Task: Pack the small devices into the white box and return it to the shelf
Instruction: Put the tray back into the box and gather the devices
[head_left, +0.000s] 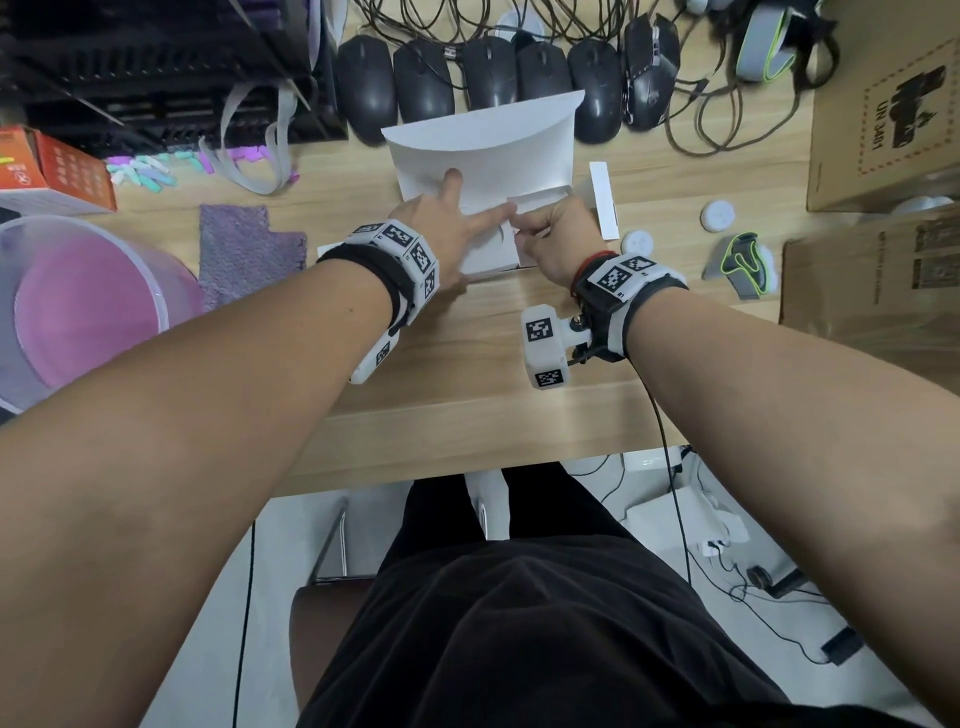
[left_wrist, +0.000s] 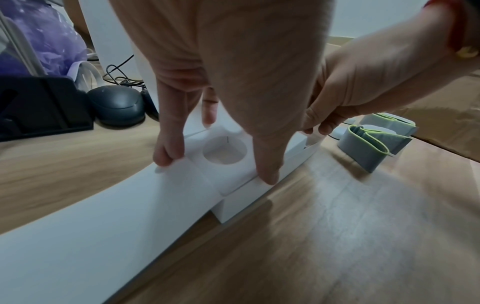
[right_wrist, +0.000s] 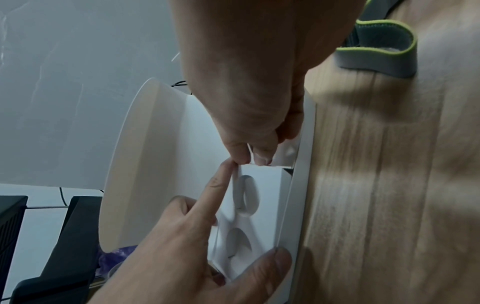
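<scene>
The white box (head_left: 488, 267) lies open mid-table, its lid (head_left: 483, 140) standing up behind it. Inside is a white card insert (left_wrist: 233, 183) with round, empty cut-outs (right_wrist: 246, 195). My left hand (head_left: 467, 223) lies over the insert with straight, spread fingers (left_wrist: 166, 156) pressing its top. My right hand (head_left: 540, 228) pinches a small white flap (right_wrist: 285, 152) at the insert's right end, finger and thumb together. Two white round devices (head_left: 717, 214) (head_left: 637, 242) sit on the table to the right of the box. A grey strap with green edging (head_left: 743, 262) lies past them.
A row of black mice (head_left: 488, 78) with tangled cables runs behind the lid. Cardboard boxes (head_left: 883, 104) stand at the right. On the left are a purple cloth (head_left: 244, 249), a clear tub (head_left: 78, 301), an orange box (head_left: 57, 171) and a black rack (head_left: 156, 67).
</scene>
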